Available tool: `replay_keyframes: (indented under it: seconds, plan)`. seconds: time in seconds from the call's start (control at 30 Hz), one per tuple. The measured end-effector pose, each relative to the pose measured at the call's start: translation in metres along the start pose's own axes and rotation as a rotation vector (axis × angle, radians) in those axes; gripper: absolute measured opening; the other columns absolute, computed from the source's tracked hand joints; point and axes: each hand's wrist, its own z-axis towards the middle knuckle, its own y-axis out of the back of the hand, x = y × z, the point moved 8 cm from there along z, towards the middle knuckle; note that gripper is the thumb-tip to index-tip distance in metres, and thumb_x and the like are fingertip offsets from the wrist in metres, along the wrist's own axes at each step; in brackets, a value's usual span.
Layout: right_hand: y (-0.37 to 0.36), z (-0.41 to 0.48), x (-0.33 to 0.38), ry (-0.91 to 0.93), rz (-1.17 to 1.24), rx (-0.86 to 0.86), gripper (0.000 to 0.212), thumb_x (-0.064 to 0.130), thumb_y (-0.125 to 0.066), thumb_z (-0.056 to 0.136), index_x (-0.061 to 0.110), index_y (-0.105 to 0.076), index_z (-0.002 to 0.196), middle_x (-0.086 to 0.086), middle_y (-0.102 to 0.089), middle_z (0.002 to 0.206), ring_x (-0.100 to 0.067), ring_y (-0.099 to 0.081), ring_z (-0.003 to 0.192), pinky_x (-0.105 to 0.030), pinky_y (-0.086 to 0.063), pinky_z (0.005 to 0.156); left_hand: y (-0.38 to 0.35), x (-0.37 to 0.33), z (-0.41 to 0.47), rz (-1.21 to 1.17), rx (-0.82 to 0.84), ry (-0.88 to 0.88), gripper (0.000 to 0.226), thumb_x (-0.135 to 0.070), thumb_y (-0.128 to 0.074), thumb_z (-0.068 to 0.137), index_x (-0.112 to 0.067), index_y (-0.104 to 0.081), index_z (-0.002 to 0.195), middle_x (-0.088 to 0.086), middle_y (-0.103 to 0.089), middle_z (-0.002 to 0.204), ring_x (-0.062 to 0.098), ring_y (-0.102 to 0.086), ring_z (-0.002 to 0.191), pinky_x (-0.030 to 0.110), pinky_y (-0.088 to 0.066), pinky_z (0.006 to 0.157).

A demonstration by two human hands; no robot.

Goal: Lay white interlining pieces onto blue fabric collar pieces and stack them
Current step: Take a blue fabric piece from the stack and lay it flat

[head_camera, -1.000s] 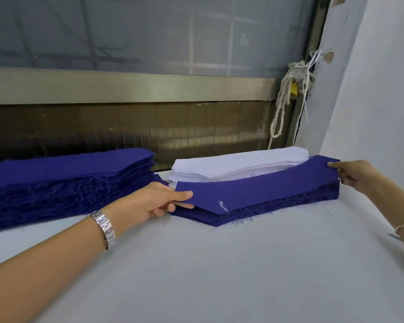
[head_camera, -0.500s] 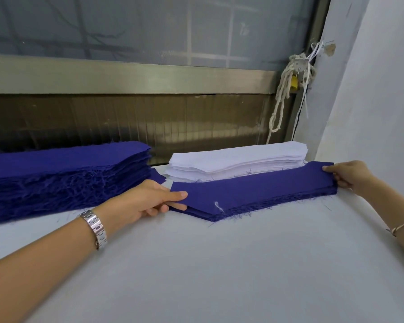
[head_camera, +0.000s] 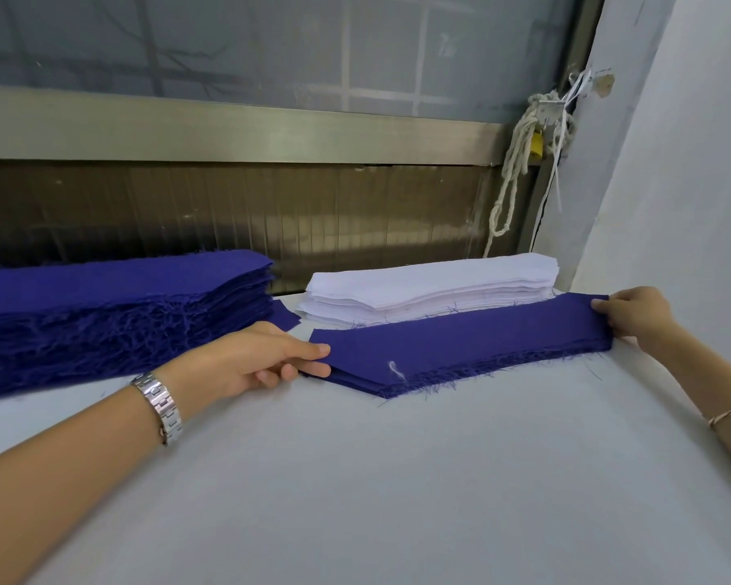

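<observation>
A low stack of blue collar pieces [head_camera: 461, 352] lies on the white table [head_camera: 376, 479], its frayed edge toward me, a white thread on its top piece. My left hand [head_camera: 254, 361] pinches the left end of the top blue piece. My right hand [head_camera: 634, 314] pinches its right end. Just behind it sits a stack of white interlining pieces [head_camera: 431, 289]. A tall pile of blue collar pieces [head_camera: 115, 306] stands at the far left.
A metal-framed window and brown panel [head_camera: 237, 204] run along the table's back edge. A knotted white rope [head_camera: 515, 171] hangs in the back right corner. A white wall [head_camera: 684, 162] borders the table on the right.
The top blue piece, held raised at both ends a second ago, has come down flat onto the low blue stack. Both hands have kept their hold on its ends.
</observation>
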Motion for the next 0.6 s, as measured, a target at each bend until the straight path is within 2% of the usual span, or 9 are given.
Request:
replay_keyframes:
  seconds: [0.27, 0.47, 0.53, 0.6]
  plan:
    - [0.0104, 0.0006, 0.0035, -0.015, -0.059, -0.048, 0.045, 0.004, -0.065, 0.093, 0.005, -0.043, 0.054, -0.010, -0.045, 0.059, -0.026, -0.042, 0.051, -0.029, -0.040, 0.054, -0.0015, -0.0012, -0.0015, -0.020, -0.009, -0.001, 0.028, -0.019, -0.074, 0.087, 0.002, -0.068, 0.104, 0.008, -0.079, 0.088, 0.003, -0.035, 0.034, 0.012, -0.024, 0.029]
    - [0.0055, -0.0026, -0.0030, -0.037, -0.150, -0.036, 0.050, 0.005, -0.066, 0.090, 0.008, -0.037, 0.051, -0.008, -0.043, 0.052, -0.024, -0.037, 0.048, -0.029, -0.031, 0.051, -0.0022, -0.0030, -0.0049, -0.015, -0.039, 0.003, 0.026, -0.019, -0.075, 0.087, 0.000, -0.069, 0.103, 0.008, -0.079, 0.086, 0.003, -0.036, 0.034, 0.013, -0.025, 0.029]
    - [0.0053, -0.0041, -0.0026, -0.029, -0.181, -0.042, 0.048, 0.006, -0.068, 0.089, 0.008, -0.039, 0.051, -0.008, -0.044, 0.052, -0.024, -0.036, 0.048, -0.029, -0.030, 0.051, -0.0023, -0.0032, -0.0054, 0.012, -0.059, -0.011, 0.023, -0.021, -0.077, 0.086, -0.002, -0.070, 0.097, 0.005, -0.077, 0.079, 0.003, -0.037, 0.034, 0.013, -0.025, 0.029]
    - [0.0050, -0.0059, -0.0023, -0.030, -0.205, -0.038, 0.042, 0.007, -0.069, 0.088, 0.003, -0.046, 0.053, -0.010, -0.048, 0.053, -0.026, -0.038, 0.050, -0.029, -0.032, 0.051, -0.0017, -0.0046, -0.0057, 0.091, -0.091, -0.045, 0.021, -0.024, -0.078, 0.085, -0.005, -0.070, 0.082, 0.000, -0.069, 0.061, 0.003, -0.037, 0.034, 0.014, -0.025, 0.030]
